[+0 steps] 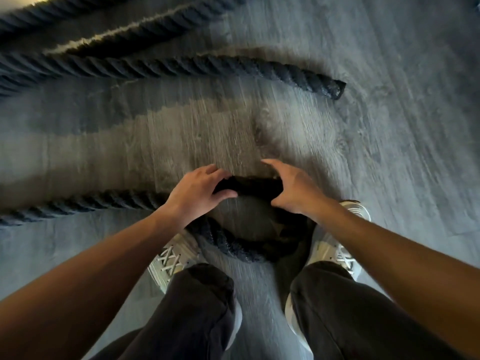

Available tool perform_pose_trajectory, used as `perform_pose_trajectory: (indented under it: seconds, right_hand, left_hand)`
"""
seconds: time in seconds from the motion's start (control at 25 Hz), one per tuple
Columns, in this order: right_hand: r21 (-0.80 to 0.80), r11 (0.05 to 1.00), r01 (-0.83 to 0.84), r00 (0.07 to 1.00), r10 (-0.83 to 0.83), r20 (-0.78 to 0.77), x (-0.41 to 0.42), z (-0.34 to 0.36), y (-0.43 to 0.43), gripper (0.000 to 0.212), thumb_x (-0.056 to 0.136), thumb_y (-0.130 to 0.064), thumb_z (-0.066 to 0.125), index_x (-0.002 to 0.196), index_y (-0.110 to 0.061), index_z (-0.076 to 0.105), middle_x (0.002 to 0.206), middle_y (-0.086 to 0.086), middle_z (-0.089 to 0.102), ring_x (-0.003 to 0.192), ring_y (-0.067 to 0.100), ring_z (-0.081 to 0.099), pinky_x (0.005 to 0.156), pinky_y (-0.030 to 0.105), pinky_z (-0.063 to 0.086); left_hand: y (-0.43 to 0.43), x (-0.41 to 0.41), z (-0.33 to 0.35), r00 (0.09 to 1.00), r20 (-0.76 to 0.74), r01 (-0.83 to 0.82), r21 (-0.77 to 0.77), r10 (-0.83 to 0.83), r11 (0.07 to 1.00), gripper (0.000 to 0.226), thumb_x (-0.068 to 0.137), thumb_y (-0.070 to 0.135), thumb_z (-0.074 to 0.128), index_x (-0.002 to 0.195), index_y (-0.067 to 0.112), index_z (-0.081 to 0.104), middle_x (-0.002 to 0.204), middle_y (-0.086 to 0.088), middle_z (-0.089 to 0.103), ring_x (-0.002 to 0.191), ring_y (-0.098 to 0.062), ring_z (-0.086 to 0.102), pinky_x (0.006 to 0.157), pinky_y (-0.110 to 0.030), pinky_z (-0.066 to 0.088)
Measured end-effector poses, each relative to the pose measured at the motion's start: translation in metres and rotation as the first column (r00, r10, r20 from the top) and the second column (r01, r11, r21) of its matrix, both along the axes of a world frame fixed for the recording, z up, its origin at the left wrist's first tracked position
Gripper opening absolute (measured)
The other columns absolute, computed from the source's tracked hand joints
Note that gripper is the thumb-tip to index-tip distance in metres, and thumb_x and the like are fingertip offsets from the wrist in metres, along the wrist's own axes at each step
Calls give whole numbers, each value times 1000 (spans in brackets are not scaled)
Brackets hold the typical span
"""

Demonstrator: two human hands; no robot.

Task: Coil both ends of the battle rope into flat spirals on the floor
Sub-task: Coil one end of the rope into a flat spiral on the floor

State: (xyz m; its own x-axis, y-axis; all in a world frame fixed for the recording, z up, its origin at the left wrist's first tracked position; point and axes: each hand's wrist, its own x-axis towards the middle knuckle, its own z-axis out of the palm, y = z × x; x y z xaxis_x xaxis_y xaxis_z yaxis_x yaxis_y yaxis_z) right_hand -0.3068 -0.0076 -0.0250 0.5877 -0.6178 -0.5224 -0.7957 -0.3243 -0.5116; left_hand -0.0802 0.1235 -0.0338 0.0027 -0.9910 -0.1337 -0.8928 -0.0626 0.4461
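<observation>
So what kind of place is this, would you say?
Probably a gym or workout room: a thick black battle rope lies in long runs across a grey wood-look plank floor, and the person standing over a loop of it wears pale trainers.

Hands: two, a left hand point(197, 193) and a right hand point(293, 188).
Shoes: two, a left shoe point(171, 258) and a right shoe point(337, 253), pale and laced.
Trouser legs: two, dark.
Rope point(155, 66): at least three far stretches, one near stretch point(78, 206), one loose end point(335, 89), one loop point(233, 248).
Floor point(389, 152): one.
</observation>
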Motion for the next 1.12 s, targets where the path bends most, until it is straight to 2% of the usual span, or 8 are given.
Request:
perform_pose_trajectory:
  seconds: [0.12,0.28,0.4,0.6,0.8,0.96,1.04,1.12]
  right_hand:
    - [-131,936,327,934,-341,-107,-9,1,24,83,72,-53,79,139,-28,37,132,8,48,118,35,53,92,43,48]
    - [-79,972,221,940,-234,-247,-4,10,34,114,77,-51,76,153,-38,-7,145,23,28,118,45,52,84,45,50]
    - [-81,958,275,925,-287,-250,-5,7,22,110,86,-43,68,155,-31,-17,129,26,52,104,40,62,79,39,48]
    - [-222,958,181,971,-210,-114,0,3,7,82,93,-37,53,156,-37,0,128,23,49,104,41,59,86,46,49]
    - [-240,969,54,987,-88,-132,9,-9,-14,80,89,-42,55,152,-44,4,143,18,26,94,40,58,70,42,49]
    - [-279,960,16,991,-53,-126,8,-18,-15,82,87,-47,55,151,-44,5,139,15,30,96,41,57,68,41,46]
    - [-284,959,-4,985,-45,-166,9,-22,-18,84,88,-51,54,152,-42,1,147,18,26,104,46,57,74,45,49]
    - [-295,955,-25,982,-32,-185,9,-24,-19,82,89,-55,50,153,-41,-1,151,21,25,109,48,56,81,50,51]
  left_hand:
    - [-1,-10,-3,991,-2,-135,-40,136,990,49,97,53,57,131,17,60,108,-5,69,95,-31,68,71,-34,43]
    - [-7,-23,6,942,-30,-329,105,333,939,58,98,51,58,146,24,38,93,-3,72,86,-29,69,71,-40,45]
    - [-13,-28,17,844,-158,-475,221,512,852,81,95,47,62,158,40,10,61,3,65,59,-16,61,61,-30,40]
    - [-5,-36,14,962,-94,-233,194,255,953,64,104,29,49,160,37,21,95,-15,71,90,-38,66,77,-42,47]
    - [-34,25,32,969,146,133,381,-201,915,66,102,29,58,160,30,27,121,-6,72,111,-26,65,92,-35,51]
    - [-78,47,40,514,489,693,247,-704,678,69,89,47,67,152,36,39,155,-2,44,145,-27,35,115,-43,31]
    - [-106,44,38,255,498,787,391,-829,477,62,93,55,54,152,42,38,164,6,32,156,-25,13,123,-46,14]
    - [-117,40,32,148,502,773,479,-852,416,61,93,64,36,151,44,34,167,10,24,157,-24,-1,123,-49,10]
